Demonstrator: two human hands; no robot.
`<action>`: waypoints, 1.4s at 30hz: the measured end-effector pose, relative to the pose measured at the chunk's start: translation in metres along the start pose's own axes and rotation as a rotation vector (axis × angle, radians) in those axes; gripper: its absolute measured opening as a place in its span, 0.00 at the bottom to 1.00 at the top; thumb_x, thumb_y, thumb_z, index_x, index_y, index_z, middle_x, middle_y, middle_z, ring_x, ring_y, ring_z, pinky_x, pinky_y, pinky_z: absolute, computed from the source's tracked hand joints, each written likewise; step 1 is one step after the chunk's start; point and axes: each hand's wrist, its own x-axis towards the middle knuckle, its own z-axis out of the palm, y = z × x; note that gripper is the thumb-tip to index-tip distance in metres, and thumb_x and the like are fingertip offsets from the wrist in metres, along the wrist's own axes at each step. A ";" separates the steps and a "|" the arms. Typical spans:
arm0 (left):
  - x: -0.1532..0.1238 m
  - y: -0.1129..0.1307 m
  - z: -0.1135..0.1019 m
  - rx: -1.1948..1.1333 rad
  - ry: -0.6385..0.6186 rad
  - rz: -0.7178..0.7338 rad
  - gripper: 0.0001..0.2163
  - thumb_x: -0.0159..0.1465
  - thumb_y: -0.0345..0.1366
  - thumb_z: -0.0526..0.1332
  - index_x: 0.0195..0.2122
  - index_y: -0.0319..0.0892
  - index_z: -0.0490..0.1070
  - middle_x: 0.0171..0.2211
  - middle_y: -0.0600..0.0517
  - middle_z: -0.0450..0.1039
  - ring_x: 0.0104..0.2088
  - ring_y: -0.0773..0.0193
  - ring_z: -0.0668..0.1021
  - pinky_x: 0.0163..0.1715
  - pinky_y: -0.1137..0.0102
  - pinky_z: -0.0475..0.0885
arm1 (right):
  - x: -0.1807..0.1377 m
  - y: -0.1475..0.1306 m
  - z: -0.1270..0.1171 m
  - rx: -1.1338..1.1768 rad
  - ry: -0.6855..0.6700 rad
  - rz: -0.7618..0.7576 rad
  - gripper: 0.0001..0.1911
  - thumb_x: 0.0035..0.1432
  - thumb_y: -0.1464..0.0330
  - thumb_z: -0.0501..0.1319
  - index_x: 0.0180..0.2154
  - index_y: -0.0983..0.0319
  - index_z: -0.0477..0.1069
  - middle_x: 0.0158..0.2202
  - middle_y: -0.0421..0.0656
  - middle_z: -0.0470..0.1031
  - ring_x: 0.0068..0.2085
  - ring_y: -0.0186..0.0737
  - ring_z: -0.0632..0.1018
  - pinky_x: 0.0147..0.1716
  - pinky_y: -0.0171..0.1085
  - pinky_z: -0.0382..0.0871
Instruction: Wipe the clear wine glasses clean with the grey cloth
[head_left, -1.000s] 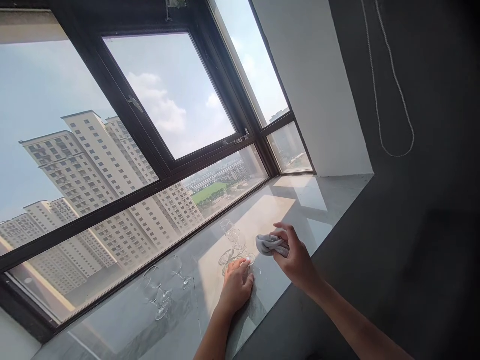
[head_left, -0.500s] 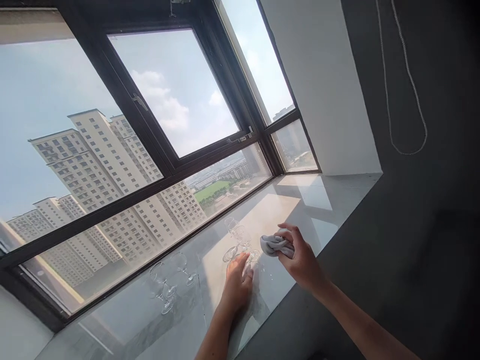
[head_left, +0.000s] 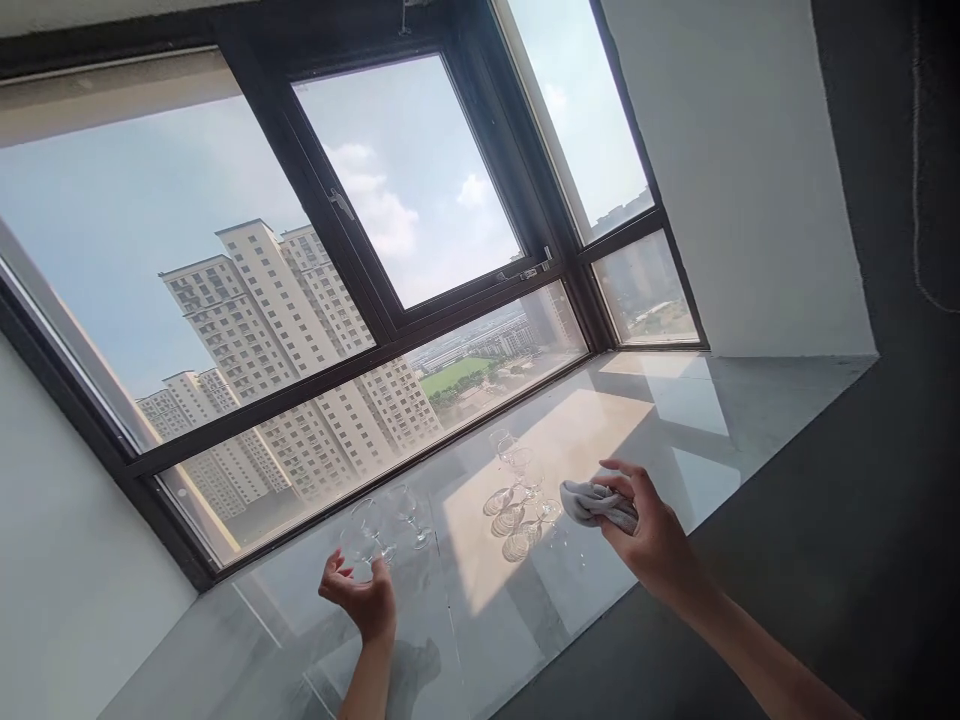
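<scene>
My left hand (head_left: 361,595) is at the left group of clear stemmed glasses, its thumb and fingers spread apart. One of these glasses (head_left: 367,525) stands right behind the fingertips; whether they touch it I cannot tell. Beside it to the right is another stemmed glass (head_left: 411,515). In my right hand (head_left: 651,540) is a bunched grey-white cloth (head_left: 596,502), gripped between thumb and fingers above the sill. Further left of the cloth, several more stemmed glasses (head_left: 523,470) stand in the sunlit patch, casting ringed shadows.
The glossy grey windowsill (head_left: 525,625) runs along a dark-framed window (head_left: 390,330). Small drops (head_left: 583,560) lie near its front edge. A white wall (head_left: 757,200) closes off the right side, and a cord (head_left: 916,180) hangs at the far right.
My left hand has moved left from the sunlit glasses to the left group. The right hand still grips the cloth. The view has turned left.
</scene>
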 end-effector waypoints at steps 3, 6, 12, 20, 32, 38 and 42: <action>0.006 -0.026 0.008 0.010 -0.017 -0.318 0.28 0.46 0.36 0.65 0.49 0.46 0.58 0.41 0.50 0.61 0.44 0.53 0.70 0.52 0.52 0.67 | -0.003 0.002 0.006 -0.020 -0.021 -0.008 0.27 0.54 0.71 0.58 0.56 0.56 0.57 0.45 0.47 0.76 0.44 0.42 0.80 0.43 0.40 0.75; 0.009 -0.041 0.020 -0.105 -0.088 -0.623 0.29 0.46 0.34 0.67 0.47 0.47 0.56 0.35 0.54 0.63 0.41 0.54 0.74 0.44 0.57 0.72 | -0.005 0.002 0.010 -0.025 -0.048 -0.021 0.27 0.54 0.71 0.58 0.56 0.56 0.56 0.46 0.47 0.76 0.44 0.42 0.80 0.43 0.40 0.75; 0.008 -0.044 0.022 -0.065 -0.289 -0.695 0.22 0.53 0.33 0.65 0.46 0.46 0.58 0.31 0.55 0.70 0.36 0.59 0.78 0.38 0.65 0.72 | -0.009 0.001 0.012 -0.008 -0.098 -0.017 0.28 0.55 0.72 0.57 0.57 0.56 0.55 0.47 0.46 0.75 0.45 0.41 0.79 0.43 0.38 0.75; -0.012 -0.001 0.006 0.151 -0.351 -0.247 0.13 0.62 0.40 0.55 0.48 0.46 0.67 0.33 0.51 0.74 0.36 0.55 0.78 0.39 0.63 0.71 | -0.011 0.006 0.017 -0.039 -0.090 -0.049 0.30 0.53 0.74 0.56 0.58 0.56 0.56 0.46 0.46 0.75 0.44 0.40 0.80 0.42 0.37 0.75; -0.087 0.103 -0.006 0.077 -0.791 0.906 0.14 0.66 0.29 0.54 0.49 0.44 0.74 0.31 0.49 0.77 0.34 0.58 0.78 0.44 0.61 0.71 | -0.052 -0.029 0.056 0.112 -0.366 -0.180 0.36 0.43 0.83 0.52 0.55 0.55 0.60 0.44 0.43 0.76 0.44 0.39 0.79 0.47 0.38 0.72; -0.085 0.111 -0.011 0.045 -0.764 1.013 0.14 0.65 0.25 0.55 0.46 0.47 0.74 0.30 0.51 0.75 0.34 0.59 0.77 0.50 0.58 0.68 | -0.056 -0.037 0.061 0.075 -0.370 -0.216 0.36 0.41 0.83 0.52 0.53 0.54 0.64 0.46 0.44 0.76 0.47 0.42 0.78 0.48 0.39 0.72; -0.085 0.111 -0.009 -0.017 -0.758 1.004 0.11 0.66 0.29 0.56 0.46 0.46 0.74 0.30 0.51 0.75 0.33 0.61 0.77 0.48 0.59 0.70 | -0.048 -0.033 0.053 0.051 -0.273 -0.164 0.26 0.50 0.80 0.54 0.51 0.56 0.64 0.47 0.48 0.77 0.47 0.43 0.79 0.48 0.40 0.74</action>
